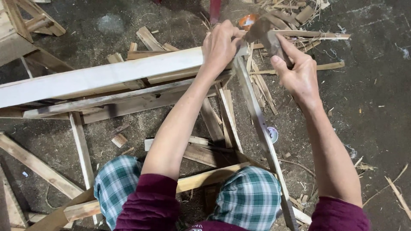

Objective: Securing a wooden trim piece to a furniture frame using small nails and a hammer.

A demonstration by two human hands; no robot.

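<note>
Knees (250, 196) in green check cloth sit lowest in view, with maroon sleeves (150, 205) above them. From between them a thin slat (257, 115) runs up to the left hand (220, 45), whose fingers are closed around its top end, beside a pale plank (102, 77). The right hand (295, 70) grips a dark blade (265, 34) set against that end. Judging by this, trimming the slat's tip is the step in hand; the next stroke needs a steady hold, edge angled away from the left fingers. The slat looks grey, narrow and straight. Offcuts (278, 13) litter the floor (368, 107).
</note>
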